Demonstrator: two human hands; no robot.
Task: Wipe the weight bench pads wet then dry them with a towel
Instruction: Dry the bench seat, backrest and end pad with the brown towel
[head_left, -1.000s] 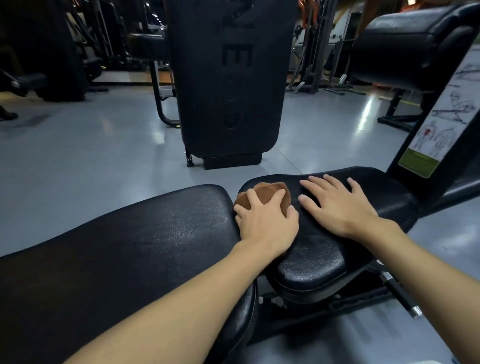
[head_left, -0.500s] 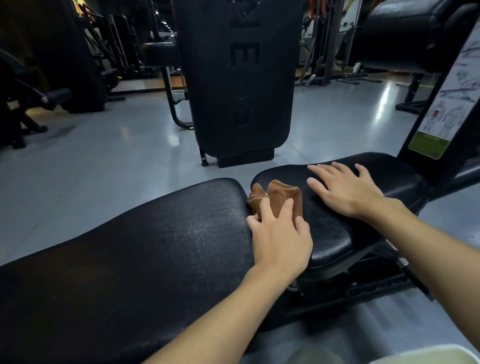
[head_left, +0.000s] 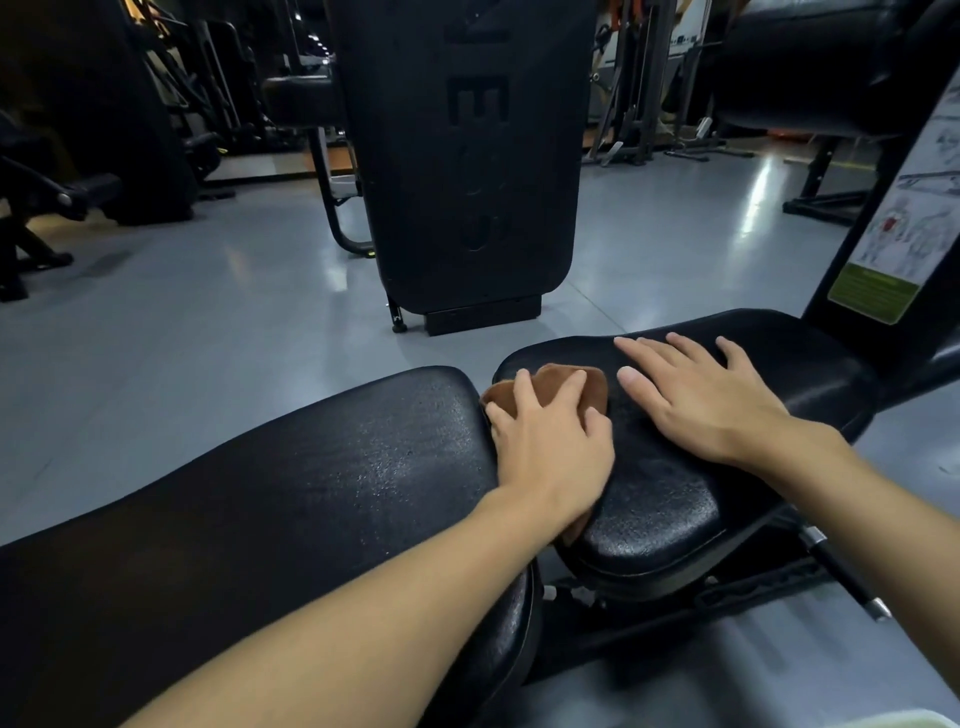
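Left hand (head_left: 550, 447): fingers spread and nearly straight, pressing the cloth down rather than clenching it.
Right hand (head_left: 711, 405): flat, fingers open, palm down on the seat pad (head_left: 665, 509) just beside the cloth, holding nothing.
Cloth (head_left: 548, 376): brown and bunched, at the seat pad's left end, right at the gap to the long back pad (head_left: 311, 478).
Stage: probably a wiping pass; I cannot tell whether the cloth is wet or dry.
Risk, slip: the cloth is only pressed, so a stroke across the gap could drop it between the pads.
Risk, coverage: bunched fabric touches little surface, likely leaving streaks.
Risk, prints: the resting right palm may shield or re-mark its patch.
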